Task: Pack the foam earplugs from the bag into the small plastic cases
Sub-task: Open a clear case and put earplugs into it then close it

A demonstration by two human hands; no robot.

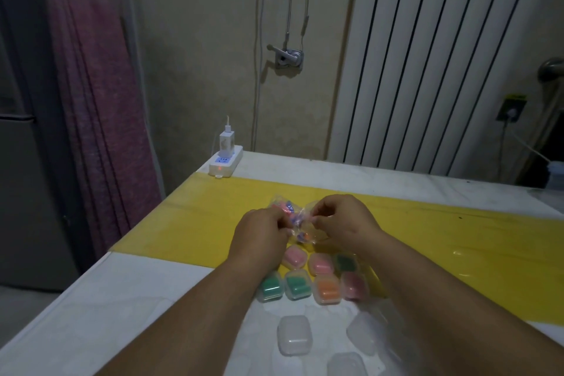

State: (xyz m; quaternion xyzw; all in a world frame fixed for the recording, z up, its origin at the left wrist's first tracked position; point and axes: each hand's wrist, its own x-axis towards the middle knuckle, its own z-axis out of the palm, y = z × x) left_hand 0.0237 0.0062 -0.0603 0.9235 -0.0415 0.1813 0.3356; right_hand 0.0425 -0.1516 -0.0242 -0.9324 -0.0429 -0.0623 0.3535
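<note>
A yellow mat (183,223) crosses the white table (91,314). Over its middle, left hand (259,232) and right hand (345,220) both pinch the bag of earplugs (288,207) — filled cases (326,288) at the mat's near edge, empty cases (294,334) just off it.

- yellow sheet (183,223) bare left of the left hand (259,235) and right of the right hand (345,220): open passage.
- bag (294,223), pinched by both hands, blocks the centre.
- filled cases (317,278), touching one another, crowd the near side of the hands.
- empty cases (294,334) scattered nearer the front edge.
- power strip (225,162) with charger (226,139) occupies the far left corner.
</note>
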